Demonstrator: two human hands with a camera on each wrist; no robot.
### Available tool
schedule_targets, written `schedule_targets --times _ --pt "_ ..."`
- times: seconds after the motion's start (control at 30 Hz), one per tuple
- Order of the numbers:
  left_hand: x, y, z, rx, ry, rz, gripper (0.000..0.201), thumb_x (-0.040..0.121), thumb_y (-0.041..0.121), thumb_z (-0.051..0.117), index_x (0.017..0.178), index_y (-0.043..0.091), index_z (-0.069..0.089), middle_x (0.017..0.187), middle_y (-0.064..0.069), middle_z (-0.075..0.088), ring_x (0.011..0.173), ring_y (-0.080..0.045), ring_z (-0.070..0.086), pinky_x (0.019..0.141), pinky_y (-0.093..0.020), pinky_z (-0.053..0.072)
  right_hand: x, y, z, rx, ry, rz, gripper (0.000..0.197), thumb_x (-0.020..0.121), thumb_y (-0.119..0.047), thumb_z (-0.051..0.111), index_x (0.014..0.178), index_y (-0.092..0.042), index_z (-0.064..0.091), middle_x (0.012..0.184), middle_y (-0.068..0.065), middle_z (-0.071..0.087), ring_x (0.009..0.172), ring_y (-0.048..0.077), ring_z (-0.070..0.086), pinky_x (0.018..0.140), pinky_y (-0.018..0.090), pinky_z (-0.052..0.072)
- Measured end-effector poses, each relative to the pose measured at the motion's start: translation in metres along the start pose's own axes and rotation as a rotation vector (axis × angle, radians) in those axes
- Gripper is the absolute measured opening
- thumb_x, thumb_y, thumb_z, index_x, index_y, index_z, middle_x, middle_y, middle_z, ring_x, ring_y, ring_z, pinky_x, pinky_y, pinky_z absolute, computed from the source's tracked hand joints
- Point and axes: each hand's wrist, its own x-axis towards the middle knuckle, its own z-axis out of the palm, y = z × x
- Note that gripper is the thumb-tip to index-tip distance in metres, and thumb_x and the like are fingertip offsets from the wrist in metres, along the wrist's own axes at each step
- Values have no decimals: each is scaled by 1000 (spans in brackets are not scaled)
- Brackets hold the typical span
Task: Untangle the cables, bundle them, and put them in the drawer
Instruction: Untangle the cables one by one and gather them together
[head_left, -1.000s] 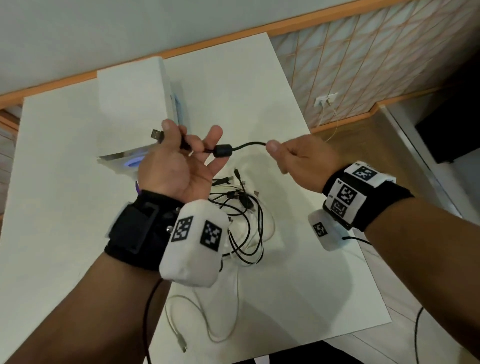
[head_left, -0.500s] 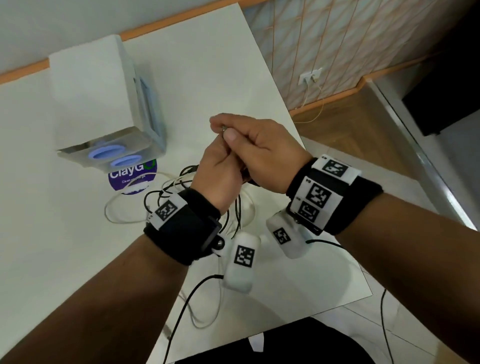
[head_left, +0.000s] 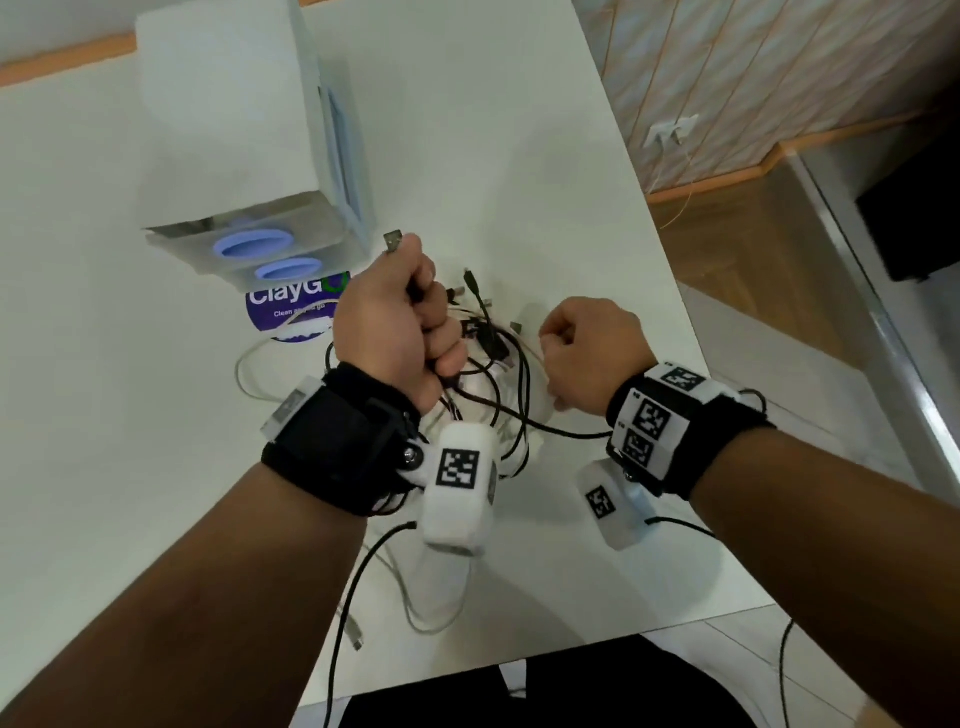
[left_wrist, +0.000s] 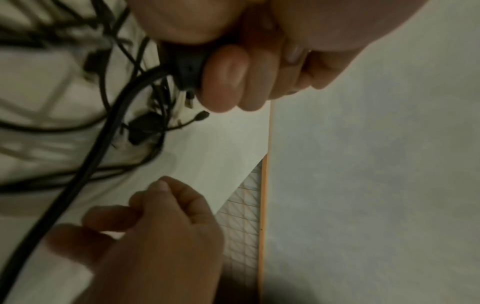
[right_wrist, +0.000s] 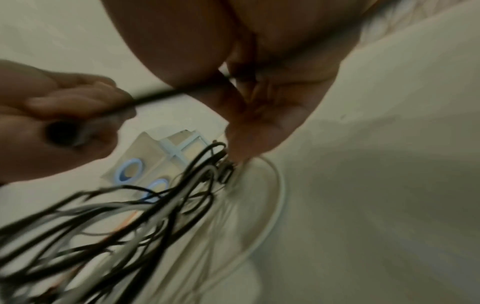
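One white table (head_left: 519, 156) bearing one tangle of black and white cables (head_left: 498, 374), count unclear; one black cable (head_left: 540, 427) gripped in left hand (head_left: 395, 322), right hand (head_left: 592, 353) fisted on it; one drawer unit (head_left: 234, 130), contents hidden.

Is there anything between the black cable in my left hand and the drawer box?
Nothing visible. The left hand grips the black cable just in front of the drawer box, with only bare table between them. The cable's tail runs through the tangle.
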Motion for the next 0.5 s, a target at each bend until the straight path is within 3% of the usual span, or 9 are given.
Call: schedule_targets --times 0.13,0.33,0.43,0.5 --pt "-1 -4 -6 69 22 -8 33 94 17 40 61 18 34 50 2 16 39 -12 8 42 -20 14 7 -9 6 -121 -110 -12 19 88 -15 58 95 -21 75 83 2 73 72 23 71 69 35 62" --pt "1 -5 -15 103 49 3 31 91 15 41 61 17 36 49 1 16 37 -13 10 45 -21 13 8 -20 20 -51 -29 -120 5 83 -19 66 83 -21 70 74 -4 71 69 18 70 68 32 59" --pt "2 -5 -16 144 48 11 31 92 14 41 63 16 35 46 2 19 36 -13 12 44 -24 13 11 -27 25 -138 -44 -160 9 84 -25 67 88 -19 73 81 -2 71 76 18 65 71 29 54" --pt "1 -5 -17 163 50 7 33 95 13 41 63 16 35 45 2 20 35 -13 13 42 -22 17 15 -33 30 -301 -113 -159 15 87 -27 64 94 -17 73 84 1 69 77 19 58 66 26 46"
